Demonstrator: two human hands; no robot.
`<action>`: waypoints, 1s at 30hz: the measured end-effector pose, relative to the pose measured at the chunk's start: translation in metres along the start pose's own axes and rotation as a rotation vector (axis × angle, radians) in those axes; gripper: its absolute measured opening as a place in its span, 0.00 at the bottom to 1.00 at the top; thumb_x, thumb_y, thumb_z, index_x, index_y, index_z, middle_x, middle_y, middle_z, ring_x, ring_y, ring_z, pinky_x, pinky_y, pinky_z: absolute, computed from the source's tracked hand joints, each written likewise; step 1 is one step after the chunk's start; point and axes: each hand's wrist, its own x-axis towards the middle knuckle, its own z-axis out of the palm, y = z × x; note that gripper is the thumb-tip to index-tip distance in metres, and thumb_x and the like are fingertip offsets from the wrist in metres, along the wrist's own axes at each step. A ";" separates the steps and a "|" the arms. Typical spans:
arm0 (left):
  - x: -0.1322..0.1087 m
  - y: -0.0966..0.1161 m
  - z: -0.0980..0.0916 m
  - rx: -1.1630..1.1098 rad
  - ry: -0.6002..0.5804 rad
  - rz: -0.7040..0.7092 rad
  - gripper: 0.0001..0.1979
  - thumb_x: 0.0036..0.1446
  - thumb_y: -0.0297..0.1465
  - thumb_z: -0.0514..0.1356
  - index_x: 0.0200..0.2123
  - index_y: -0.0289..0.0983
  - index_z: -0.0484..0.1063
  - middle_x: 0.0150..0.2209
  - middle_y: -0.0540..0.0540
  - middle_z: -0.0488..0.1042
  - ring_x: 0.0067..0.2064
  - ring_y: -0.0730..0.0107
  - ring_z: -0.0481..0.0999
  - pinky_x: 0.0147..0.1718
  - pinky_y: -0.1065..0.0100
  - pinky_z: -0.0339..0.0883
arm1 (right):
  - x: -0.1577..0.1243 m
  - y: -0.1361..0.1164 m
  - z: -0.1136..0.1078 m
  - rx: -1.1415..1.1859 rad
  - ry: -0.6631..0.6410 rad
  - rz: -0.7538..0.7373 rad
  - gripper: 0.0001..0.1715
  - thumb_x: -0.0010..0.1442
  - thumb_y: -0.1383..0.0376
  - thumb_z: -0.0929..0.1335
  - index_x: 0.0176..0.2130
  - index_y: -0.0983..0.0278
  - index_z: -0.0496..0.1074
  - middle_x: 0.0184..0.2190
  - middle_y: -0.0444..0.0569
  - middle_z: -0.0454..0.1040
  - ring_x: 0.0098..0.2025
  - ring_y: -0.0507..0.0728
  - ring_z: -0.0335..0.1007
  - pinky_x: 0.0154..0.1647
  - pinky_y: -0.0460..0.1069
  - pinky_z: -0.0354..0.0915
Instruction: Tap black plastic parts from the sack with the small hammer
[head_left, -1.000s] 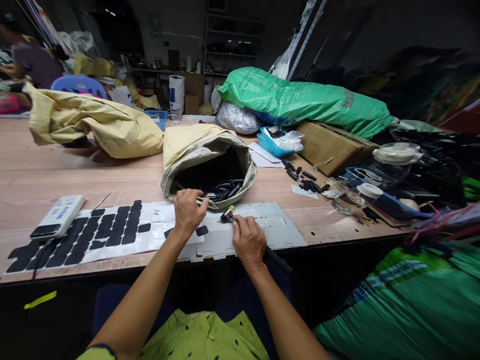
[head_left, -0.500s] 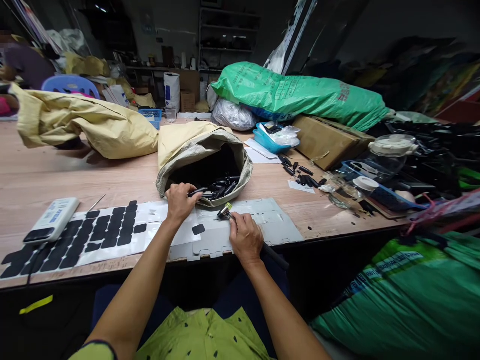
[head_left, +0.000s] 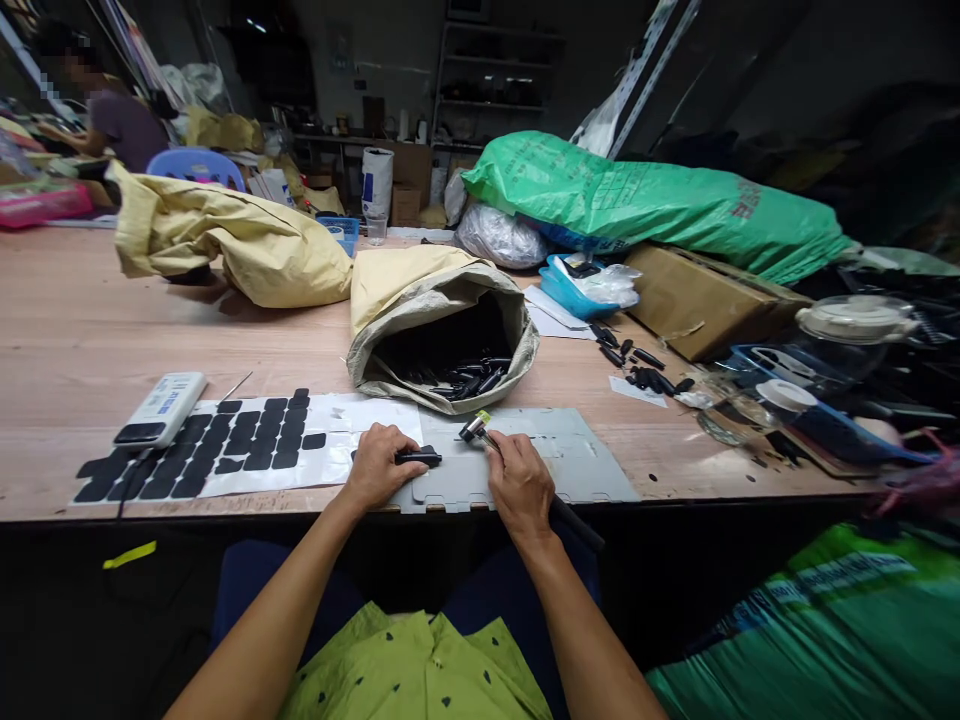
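Observation:
My left hand (head_left: 381,464) is closed on a slim black plastic piece (head_left: 421,456), shaped like a small handle, held low over the left part of the grey board (head_left: 540,482). In my right hand (head_left: 520,482) is a small hammer (head_left: 472,428). Its metal head with a yellow-green end points up and left, and its black handle runs down past my wrist. Behind both hands the paper sack (head_left: 444,274) lies on its side, mouth toward me, with many similar black pieces (head_left: 469,384) inside.
On the left are a sheet of black stickers (head_left: 266,430) and a white device (head_left: 161,408). To the right lie loose black pieces (head_left: 652,380), a carton (head_left: 701,300) and a lidded jar (head_left: 847,325). A green sack (head_left: 660,200) lies behind. A person (head_left: 124,125) sits far left.
My left hand has come out of the sack's mouth toward me with a black plastic piece. The right hand still grips the hammer. The view has turned slightly left.

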 end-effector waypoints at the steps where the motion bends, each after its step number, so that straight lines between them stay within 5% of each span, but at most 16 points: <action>1: 0.000 0.001 -0.001 -0.008 0.004 -0.003 0.09 0.50 0.36 0.70 0.35 0.39 0.80 0.32 0.47 0.75 0.41 0.60 0.68 0.42 0.60 0.59 | -0.002 -0.005 -0.003 0.074 0.006 -0.015 0.15 0.66 0.66 0.63 0.48 0.62 0.75 0.36 0.48 0.74 0.38 0.56 0.69 0.39 0.49 0.62; 5: -0.001 0.003 -0.002 -0.037 0.020 -0.012 0.08 0.48 0.35 0.71 0.33 0.40 0.81 0.30 0.47 0.75 0.40 0.60 0.68 0.41 0.61 0.59 | -0.010 -0.032 -0.016 0.412 -0.009 -0.076 0.17 0.68 0.66 0.61 0.53 0.62 0.72 0.41 0.51 0.75 0.44 0.56 0.72 0.47 0.50 0.67; 11: -0.003 0.005 -0.002 -0.085 0.032 -0.027 0.03 0.49 0.32 0.70 0.30 0.41 0.81 0.29 0.48 0.74 0.40 0.61 0.67 0.40 0.62 0.59 | -0.018 -0.060 -0.020 0.504 -0.172 -0.080 0.16 0.67 0.66 0.61 0.50 0.62 0.73 0.39 0.50 0.76 0.42 0.55 0.74 0.45 0.49 0.70; 19: -0.002 0.004 -0.001 -0.111 0.045 -0.039 0.02 0.48 0.30 0.69 0.27 0.40 0.79 0.28 0.49 0.73 0.39 0.63 0.67 0.40 0.62 0.60 | -0.024 -0.064 -0.015 0.438 -0.274 -0.054 0.17 0.68 0.66 0.60 0.49 0.64 0.74 0.37 0.51 0.75 0.40 0.55 0.73 0.44 0.49 0.69; 30: -0.003 0.006 -0.005 -0.097 0.030 -0.030 0.04 0.49 0.31 0.69 0.28 0.39 0.78 0.30 0.49 0.74 0.39 0.63 0.68 0.41 0.61 0.60 | -0.023 -0.055 -0.018 0.436 -0.251 0.012 0.16 0.67 0.65 0.60 0.48 0.63 0.73 0.38 0.51 0.76 0.41 0.56 0.73 0.45 0.49 0.67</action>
